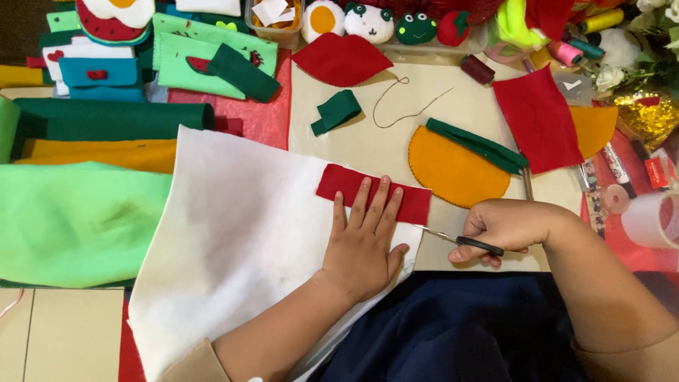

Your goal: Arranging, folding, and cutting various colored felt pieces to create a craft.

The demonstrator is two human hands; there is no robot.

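Note:
My left hand (364, 240) lies flat, fingers spread, on a small red felt rectangle (339, 184) that rests on a large white felt sheet (240, 240). My right hand (502, 228) grips black-handled scissors (460, 239); their blades point left and meet the right edge of the white sheet, just below the red piece. Beyond my right hand lies an orange felt half-circle (449, 170) with stitching along its edge and a dark green felt strip (477, 145) across its top.
Light green felt (78, 219) lies at the left, with dark green and yellow rolls behind it. A red felt square (537, 127), red lips shape (341, 60), thread spools, tape rolls (654, 219) and small felt toys crowd the far side and right.

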